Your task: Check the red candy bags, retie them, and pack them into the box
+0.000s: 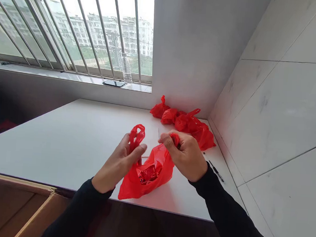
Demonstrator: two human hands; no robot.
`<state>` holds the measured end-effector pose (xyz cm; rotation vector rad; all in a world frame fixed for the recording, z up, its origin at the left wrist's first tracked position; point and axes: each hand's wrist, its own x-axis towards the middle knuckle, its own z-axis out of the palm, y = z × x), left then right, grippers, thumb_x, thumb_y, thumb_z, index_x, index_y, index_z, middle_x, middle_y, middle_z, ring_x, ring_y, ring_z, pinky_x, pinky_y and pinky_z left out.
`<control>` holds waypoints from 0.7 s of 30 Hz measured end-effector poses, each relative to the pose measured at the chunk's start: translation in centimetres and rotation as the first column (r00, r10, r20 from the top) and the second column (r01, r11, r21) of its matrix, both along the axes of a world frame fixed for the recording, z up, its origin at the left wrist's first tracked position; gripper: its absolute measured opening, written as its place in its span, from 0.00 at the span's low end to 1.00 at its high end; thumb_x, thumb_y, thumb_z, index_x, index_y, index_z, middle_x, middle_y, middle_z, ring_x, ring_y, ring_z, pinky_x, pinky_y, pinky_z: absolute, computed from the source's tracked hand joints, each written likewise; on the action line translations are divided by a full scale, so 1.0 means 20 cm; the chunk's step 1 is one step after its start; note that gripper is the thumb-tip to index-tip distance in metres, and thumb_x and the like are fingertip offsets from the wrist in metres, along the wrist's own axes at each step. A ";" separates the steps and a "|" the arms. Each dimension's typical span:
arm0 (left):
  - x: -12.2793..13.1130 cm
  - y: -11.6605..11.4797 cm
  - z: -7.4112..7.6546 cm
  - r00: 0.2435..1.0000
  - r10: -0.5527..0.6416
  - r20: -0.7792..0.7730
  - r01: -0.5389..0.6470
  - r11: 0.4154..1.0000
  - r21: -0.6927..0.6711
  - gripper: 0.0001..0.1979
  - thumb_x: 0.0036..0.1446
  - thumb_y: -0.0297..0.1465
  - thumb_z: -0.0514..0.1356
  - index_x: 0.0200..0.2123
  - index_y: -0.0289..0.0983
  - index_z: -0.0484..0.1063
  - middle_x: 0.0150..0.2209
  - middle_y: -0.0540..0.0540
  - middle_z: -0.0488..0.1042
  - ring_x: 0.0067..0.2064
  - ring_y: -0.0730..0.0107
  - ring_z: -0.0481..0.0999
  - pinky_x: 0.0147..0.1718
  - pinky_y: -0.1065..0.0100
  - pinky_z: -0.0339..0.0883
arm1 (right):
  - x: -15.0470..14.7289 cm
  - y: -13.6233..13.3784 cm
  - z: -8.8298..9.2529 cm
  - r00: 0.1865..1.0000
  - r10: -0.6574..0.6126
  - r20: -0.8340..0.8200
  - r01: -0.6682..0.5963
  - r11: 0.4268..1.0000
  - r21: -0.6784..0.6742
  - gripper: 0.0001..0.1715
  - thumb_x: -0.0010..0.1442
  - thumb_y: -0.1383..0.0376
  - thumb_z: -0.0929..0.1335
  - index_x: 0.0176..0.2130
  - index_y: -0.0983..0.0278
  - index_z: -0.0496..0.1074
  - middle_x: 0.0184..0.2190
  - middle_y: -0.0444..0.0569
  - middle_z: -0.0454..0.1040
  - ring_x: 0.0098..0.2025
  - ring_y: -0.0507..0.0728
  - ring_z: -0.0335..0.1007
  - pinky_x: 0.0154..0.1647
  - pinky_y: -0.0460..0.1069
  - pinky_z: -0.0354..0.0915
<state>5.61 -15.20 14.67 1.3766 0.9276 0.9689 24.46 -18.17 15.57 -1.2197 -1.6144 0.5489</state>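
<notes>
A red plastic bag [167, 174] rests near the front edge of the white table [63, 136], its mouth spread between my hands. Red packets [149, 174] with dark print show inside it. My left hand [120, 163] is closed on one handle of the bag, and the handle loop stands up above the thumb. On the other side, my right hand [186, 153] grips the second handle, bunched between curled fingers and thumb. The fingertips of both hands are partly hidden by the plastic.
Several tied red bags [186, 120] stand at the back right by the wall. A black pen [216, 171] lies beside the right wall. The windowsill holds a clear bottle [126, 69] and a phone [113, 83]. At lower left is an open cardboard box [33, 218].
</notes>
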 end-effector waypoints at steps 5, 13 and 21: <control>0.10 -0.09 0.03 0.962 -0.156 -0.222 0.191 0.971 0.146 0.05 0.57 0.30 0.61 0.31 0.39 0.66 0.29 0.52 0.68 0.34 0.69 0.69 0.33 0.69 0.66 | -0.12 -0.06 0.05 0.978 0.182 0.105 -0.189 0.980 0.064 0.09 0.67 0.62 0.67 0.45 0.61 0.76 0.34 0.42 0.78 0.33 0.50 0.72 0.37 0.45 0.68; 0.01 -0.05 -0.02 0.976 -0.142 -0.163 0.137 0.990 -0.042 0.23 0.63 0.50 0.54 0.28 0.36 0.69 0.20 0.54 0.63 0.21 0.78 0.60 0.21 0.73 0.56 | -0.05 -0.01 -0.01 0.979 0.113 0.168 -0.126 0.990 0.070 0.13 0.70 0.64 0.63 0.49 0.64 0.74 0.41 0.49 0.77 0.45 0.55 0.71 0.46 0.51 0.67; -0.03 -0.02 -0.01 0.982 -0.189 -0.018 0.184 0.972 -0.145 0.18 0.64 0.47 0.55 0.37 0.38 0.72 0.29 0.49 0.73 0.32 0.70 0.74 0.33 0.68 0.69 | -0.06 -0.09 -0.05 0.963 0.255 0.089 -0.256 0.967 0.004 0.05 0.65 0.67 0.68 0.36 0.63 0.75 0.32 0.42 0.75 0.34 0.50 0.68 0.38 0.47 0.65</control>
